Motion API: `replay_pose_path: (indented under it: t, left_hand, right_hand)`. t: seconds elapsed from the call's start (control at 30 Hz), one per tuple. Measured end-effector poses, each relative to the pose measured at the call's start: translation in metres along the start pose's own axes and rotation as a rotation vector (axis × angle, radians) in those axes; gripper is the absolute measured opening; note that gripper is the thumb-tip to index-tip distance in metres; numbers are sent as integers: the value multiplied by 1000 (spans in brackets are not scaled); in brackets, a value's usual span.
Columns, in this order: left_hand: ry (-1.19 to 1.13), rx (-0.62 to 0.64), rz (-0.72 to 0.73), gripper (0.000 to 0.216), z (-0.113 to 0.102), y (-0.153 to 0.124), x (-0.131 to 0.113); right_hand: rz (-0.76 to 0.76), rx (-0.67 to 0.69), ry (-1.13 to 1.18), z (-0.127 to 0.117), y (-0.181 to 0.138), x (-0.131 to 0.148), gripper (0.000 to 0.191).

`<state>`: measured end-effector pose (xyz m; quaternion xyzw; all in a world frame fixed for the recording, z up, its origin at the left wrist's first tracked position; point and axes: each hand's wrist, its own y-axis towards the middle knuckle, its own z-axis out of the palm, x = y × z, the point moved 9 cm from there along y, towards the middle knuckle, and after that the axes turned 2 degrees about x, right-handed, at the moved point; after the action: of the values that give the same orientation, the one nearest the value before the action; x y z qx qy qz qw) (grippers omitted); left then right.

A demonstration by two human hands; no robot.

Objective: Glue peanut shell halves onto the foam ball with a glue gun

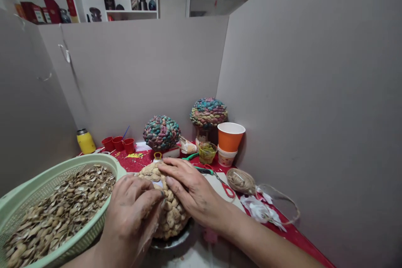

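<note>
Left hand (127, 211): its fingers are curling at the near side of a shell-covered rounded form (176, 213), thumb and forefinger nearly meeting; whether they are pinching a shell cannot be told. Right hand (197, 194): its fingers are lying extended over the form's far right side, steadying it without clenching. The form itself is sitting under and between both sets of fingers, above a dark dish (172, 242). Left of the left fingers, a green basket (117, 165) is holding loose shells (65, 205). Right of the right fingers, red-handled scissors (229, 190) and a twine roll (241, 181) are lying on the red bench (290, 230). Beyond the fingers, two coloured rounded pieces (161, 132) (209, 113) are standing, with an orange cup (230, 140) to their right. Progress, by judgement: well advanced, shells covering most of the visible surface, while a pale patch (158, 184) between the fingers is showing bare. Obscured: the hands are hiding much of the form, its underside is staying out of sight, and the frame is cutting off the basket and both forearms.
</note>
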<state>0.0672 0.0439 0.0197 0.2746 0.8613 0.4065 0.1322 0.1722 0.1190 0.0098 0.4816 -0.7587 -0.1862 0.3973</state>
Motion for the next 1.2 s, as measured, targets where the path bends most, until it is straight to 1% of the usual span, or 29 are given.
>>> replay_pose_path:
  t: [0.27,0.4,0.63,0.77,0.93,1.1,1.2]
  left_hand:
    - [-11,12,25,27,2,-2,-3]
    - [-6,37,34,23,2,1,-5]
    - [24,35,47,21,2,2,-5]
    - [0,37,46,24,3,0,-4]
    - [-68,5,19,26,2,0,-1]
    - [-110,15,-21,23,3,0,3]
    - [-157,-36,-62,26,-2,-1,8]
  right_hand:
    - [13,3,10,1,0,-2,31]
    - [-7,-4,3,0,0,2,30]
    - [-13,-10,-18,-2,0,3,29]
    - [-12,-8,-18,-2,0,4,30]
    - [1,3,-24,0,-1,4,31]
    - [0,4,-44,0,-1,6,30]
    - [-2,4,-39,0,0,6,30]
